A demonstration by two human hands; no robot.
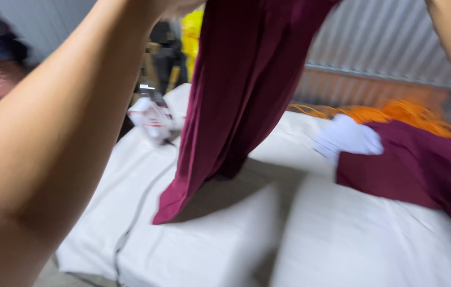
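Maroon garment (236,95) hanging from raised arms, hem brushing white padded table (342,239), fingers out of frame, grip unseen.

Both hands are cut off by the top edge, so their grip on the maroon cloth (241,90) cannot be told. The cloth's upper end is cut off too. Motion blurs the white-and-red object (151,118) at the worktop's (209,239) far left corner.

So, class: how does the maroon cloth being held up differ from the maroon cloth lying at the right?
The hanging cloth is lifted, draping down with only its lower end touching the white padded surface; the lying cloth rests flat there. The lying cloth has a white piece beside it. Both share the maroon colour.
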